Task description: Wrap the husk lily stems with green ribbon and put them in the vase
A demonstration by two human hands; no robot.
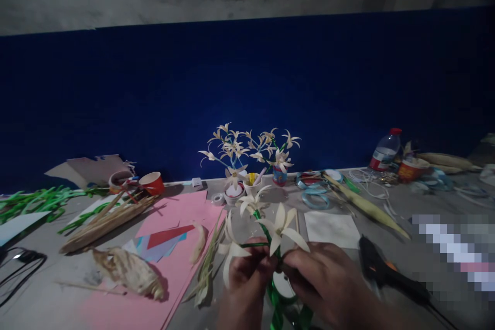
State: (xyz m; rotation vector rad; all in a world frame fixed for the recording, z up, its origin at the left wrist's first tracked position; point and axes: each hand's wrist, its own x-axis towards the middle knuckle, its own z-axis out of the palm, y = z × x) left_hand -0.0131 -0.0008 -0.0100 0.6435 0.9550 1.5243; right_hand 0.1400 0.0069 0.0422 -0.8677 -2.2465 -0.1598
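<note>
A handmade flower spray (281, 229) with cream petals and green-wrapped stems stands upright between my hands, in the lower middle of the head view. My left hand (249, 276) is closed around its stem from the left. From the right, the fingers of my right hand (328, 276) pinch the same stem just below the front bloom. Glossy green ribbon (275, 303) hangs under the fingers. Behind it shows a white round spool face with a green edge (284, 284), partly hidden by my right hand. The exact fingertip contact is hidden by petals and fingers.
Finished-looking flowers (234, 149) stand in small cups at the back. A black glue gun (394, 273) lies to the right, near a white sheet (332, 228). Pink paper (170, 219), dried husks (129, 273) and green wrapped stems (36, 203) lie left. A plastic bottle (386, 149) stands back right.
</note>
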